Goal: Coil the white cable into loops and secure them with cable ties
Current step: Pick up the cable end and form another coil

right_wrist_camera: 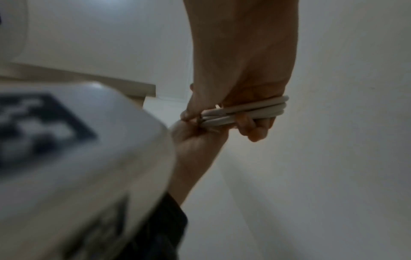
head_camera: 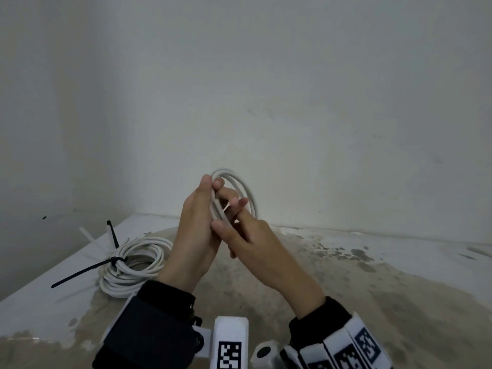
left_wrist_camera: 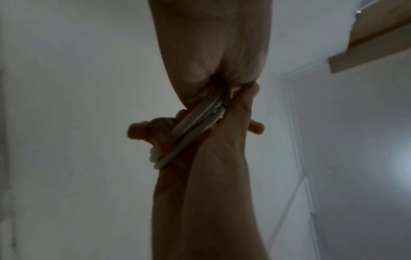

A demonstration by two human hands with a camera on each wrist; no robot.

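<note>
At left I see a tied coil [head_camera: 133, 265] lying on the bench [head_camera: 372, 283], a black tie [head_camera: 87, 270] cinched around it. At centre, my left hand [head_camera: 197, 235] grips the cable [head_camera: 239, 187] loops, raised above the bench; my right hand [head_camera: 255, 241] pinches them too.

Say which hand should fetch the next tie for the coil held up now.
Right, probably. The left hand grips the held coil around its bundled strands, while the right hand only pinches it. The loose ties lie far left, though, so the right must reach across.
</note>
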